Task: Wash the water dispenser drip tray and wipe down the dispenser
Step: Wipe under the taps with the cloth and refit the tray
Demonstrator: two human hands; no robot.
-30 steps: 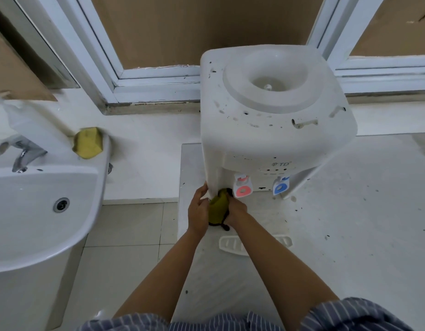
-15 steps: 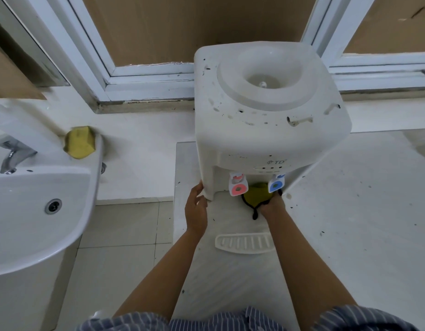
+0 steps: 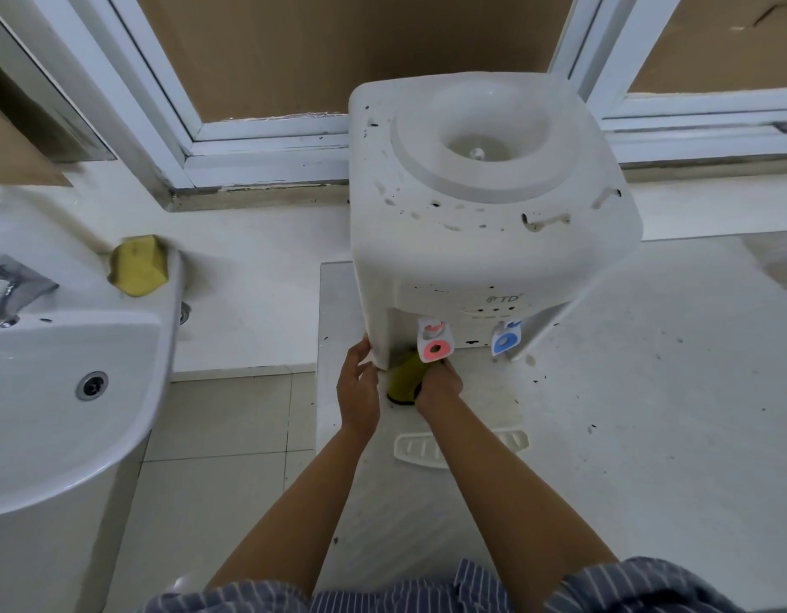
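Head view first, from the left side. A sink (image 3: 73, 347) with a yellow sponge (image 3: 137, 265) on its rim stands well to the left of my fingers, and I do not need it at this moment. My left hand (image 3: 358, 387) rests with straight, relaxed fingers against the front left leg of the dispenser (image 3: 471, 223); it holds nothing, it only steadies the body. I judge the dispenser to be light, because no bottle sits on top, so it may slide on the tabletop (image 3: 648, 391) if I push hard. Just to the right, my right hand (image 3: 440, 384) grips a yellow cloth (image 3: 405, 376) and presses it into the recess under the red tap (image 3: 435, 345). The cloth is soft and folds easily, so I should keep it bunched in the palm. The taps look like thin plastic; I would wipe around them gently. The drip tray (image 3: 420, 451) lies on the tabletop nearer to me than both hands, partly under my right forearm. It seems stiff, light and perhaps wet; I would take it at its long edges.
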